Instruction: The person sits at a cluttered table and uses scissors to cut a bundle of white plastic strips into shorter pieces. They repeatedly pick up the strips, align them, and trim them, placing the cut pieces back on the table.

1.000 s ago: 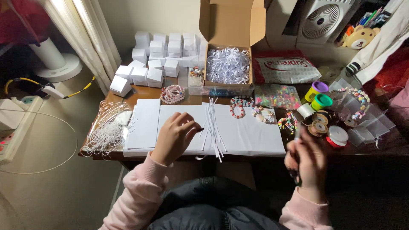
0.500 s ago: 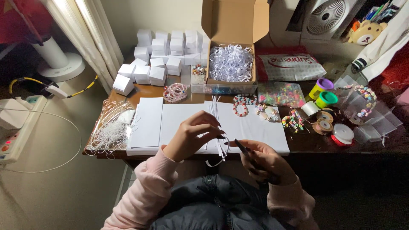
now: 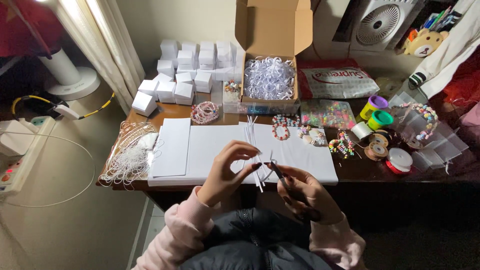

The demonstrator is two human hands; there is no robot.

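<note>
Left hand pinches white strips running away from the person.

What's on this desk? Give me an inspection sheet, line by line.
Surface: brown desk covered by white paper sheets.
Job's things: thin white strips fanned on the sheets; dark scissors.
Clutter: small white boxes, open carton of paper shred, beaded bracelets, ribbon spools.
Hands: left hand pinches a strip; right hand holds the scissors.
Cables: yellow cable on floor.
Surroundings: curtain, fan.
</note>
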